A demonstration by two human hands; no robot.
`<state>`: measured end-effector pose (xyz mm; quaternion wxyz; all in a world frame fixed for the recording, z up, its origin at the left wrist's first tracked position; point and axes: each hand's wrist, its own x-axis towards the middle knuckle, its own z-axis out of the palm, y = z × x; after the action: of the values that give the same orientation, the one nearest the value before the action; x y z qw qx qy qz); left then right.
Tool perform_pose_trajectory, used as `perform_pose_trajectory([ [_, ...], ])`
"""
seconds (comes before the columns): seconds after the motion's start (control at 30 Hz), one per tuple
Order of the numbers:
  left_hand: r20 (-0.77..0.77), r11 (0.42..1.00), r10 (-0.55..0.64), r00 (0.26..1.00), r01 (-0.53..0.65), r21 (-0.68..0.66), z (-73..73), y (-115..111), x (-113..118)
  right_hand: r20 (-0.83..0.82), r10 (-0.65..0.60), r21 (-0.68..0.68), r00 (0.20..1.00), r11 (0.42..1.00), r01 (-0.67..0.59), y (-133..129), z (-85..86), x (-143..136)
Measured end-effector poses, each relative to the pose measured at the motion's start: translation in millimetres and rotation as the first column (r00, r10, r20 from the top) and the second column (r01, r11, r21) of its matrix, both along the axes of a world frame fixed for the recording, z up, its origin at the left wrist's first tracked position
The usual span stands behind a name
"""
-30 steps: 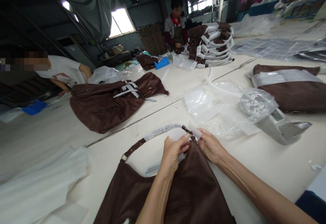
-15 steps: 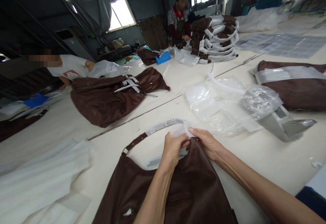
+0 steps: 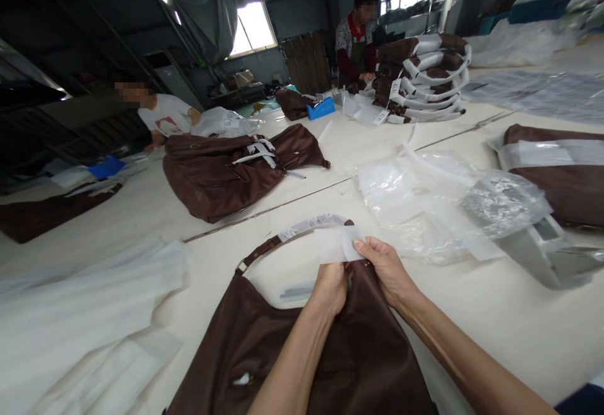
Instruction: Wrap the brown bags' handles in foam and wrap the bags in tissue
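A dark brown handbag (image 3: 377,346) lies in front of me, its handle arching up and away. Clear wrapping (image 3: 311,225) covers the middle of that handle. At the handle's right end is a small translucent white sheet (image 3: 337,245). My right hand (image 3: 387,270) is closed on the sheet's right edge, thumb on top, close to the bag's right corner. Just below the sheet, inside the handle's loop, is my left hand (image 3: 333,286); its fingers are hidden behind the sheet and the strap, so I cannot tell their grip.
Another brown bag (image 3: 226,176) lies across the table. Crumpled clear plastic (image 3: 406,207) and a grey dispenser-like object (image 3: 552,245) are at right, near a wrapped brown bag (image 3: 557,188). White sheets (image 3: 85,314) spread at left. Two people work beyond, one by stacked bags (image 3: 425,75).
My left hand has slipped lower behind the white sheet, its thumb no longer showing on top. The sheet now lies flatter and shows more of itself. The view has shifted slightly left.
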<state>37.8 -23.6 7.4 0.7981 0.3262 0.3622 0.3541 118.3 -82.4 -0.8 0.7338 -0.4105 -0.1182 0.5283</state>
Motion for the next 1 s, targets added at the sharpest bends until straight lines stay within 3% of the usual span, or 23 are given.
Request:
perform_pose_trajectory([
  [0.13,0.008,0.998,0.030,1.000,-0.030,0.057,3.5,-11.5,4.8,0.149,-0.032,0.034,0.988,0.999,0.027,2.4,2.8,-4.0],
  [0.27,-0.009,0.996,0.040,0.999,-0.040,0.081,-0.1,-16.9,3.6,0.304,-0.076,-0.017,0.950,0.996,0.085,4.2,-2.3,-7.1],
  [0.43,-0.047,0.977,0.000,0.999,0.010,0.215,-6.5,-18.9,-0.7,0.415,-0.108,-0.025,0.903,0.991,0.130,3.3,-2.1,-10.3],
  [0.57,-0.070,0.956,-0.046,0.996,0.064,0.286,-0.6,-18.9,-4.2,0.541,-0.117,-0.074,0.833,0.980,0.186,-0.4,4.7,-11.5],
  [0.77,-0.030,0.978,-0.072,0.997,0.076,0.196,11.5,-20.2,-4.7,0.637,-0.099,-0.116,0.764,0.968,0.222,-7.5,-0.1,-16.1],
  [1.0,-0.036,0.979,0.041,0.999,-0.033,0.203,6.4,-20.1,-4.5,0.657,-0.061,-0.130,0.751,0.973,0.192,-7.7,3.0,-22.8],
])
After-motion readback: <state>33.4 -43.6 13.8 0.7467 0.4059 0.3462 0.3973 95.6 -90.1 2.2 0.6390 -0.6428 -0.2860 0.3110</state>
